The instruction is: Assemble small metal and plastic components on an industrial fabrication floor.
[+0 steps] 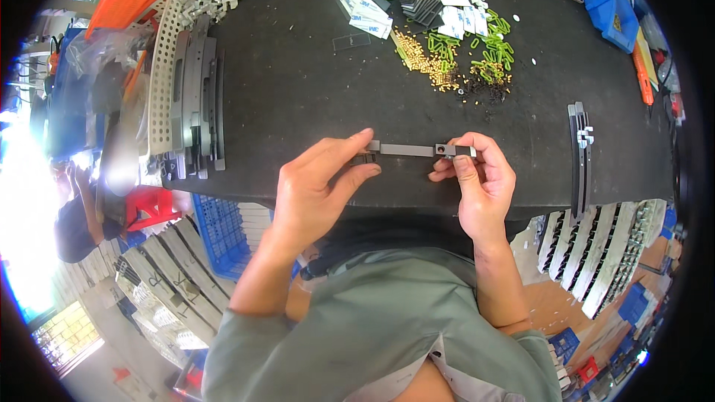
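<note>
A slim grey metal bar (406, 150) lies level between my two hands, just over the near part of the dark tabletop. My left hand (316, 182) curves around its left end, with thumb and forefinger on either side; a small dark part shows there, and the other fingers are mostly hidden. At the right end, where a dark block with a round hole (445, 150) sits on the bar, my right hand (482, 186) pinches it between thumb and fingers. A pale tip shows past the right thumb.
Green clip-like loops (495, 48), small brass-coloured parts (428, 63) and white-backed pads (369, 15) lie at the back. Long grey bars (197, 104) stand beside a perforated white basket (162, 82) at left. More strips (581, 156) lie right. A blue bin (599, 0) is far right.
</note>
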### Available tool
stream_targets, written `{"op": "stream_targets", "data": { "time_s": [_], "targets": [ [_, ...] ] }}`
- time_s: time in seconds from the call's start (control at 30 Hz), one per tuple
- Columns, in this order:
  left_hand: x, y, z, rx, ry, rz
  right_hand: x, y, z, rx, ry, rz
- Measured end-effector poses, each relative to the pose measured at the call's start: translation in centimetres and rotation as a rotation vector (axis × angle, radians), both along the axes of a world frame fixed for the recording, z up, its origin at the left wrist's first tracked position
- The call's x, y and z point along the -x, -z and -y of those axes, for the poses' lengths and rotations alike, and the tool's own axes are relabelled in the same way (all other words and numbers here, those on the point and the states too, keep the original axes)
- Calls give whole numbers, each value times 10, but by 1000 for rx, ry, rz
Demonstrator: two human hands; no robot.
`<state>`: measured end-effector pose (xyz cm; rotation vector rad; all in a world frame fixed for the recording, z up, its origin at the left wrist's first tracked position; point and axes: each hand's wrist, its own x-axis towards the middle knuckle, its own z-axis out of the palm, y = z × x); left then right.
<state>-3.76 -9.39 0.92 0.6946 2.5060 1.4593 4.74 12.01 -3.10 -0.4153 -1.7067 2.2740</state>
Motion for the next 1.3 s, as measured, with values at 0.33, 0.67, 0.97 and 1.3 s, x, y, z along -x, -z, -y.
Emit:
{"op": "stream_targets", "data": {
  "time_s": [0.33, 0.67, 0.97, 1.3],
  "targets": [
    [6, -19, -4, 80, 19, 453, -2, -2, -2, -1, -52, 53],
    [54, -25, 36, 395, -291, -258, -7, 0, -12, -30, -54, -10],
    [94, -20, 71, 1053, -379, -269, -16, -4, -23, 11, 34, -59],
    [90, -53, 87, 900, 275, -434, -34, -2, -80, -75, 243, -82]
  ]
}}
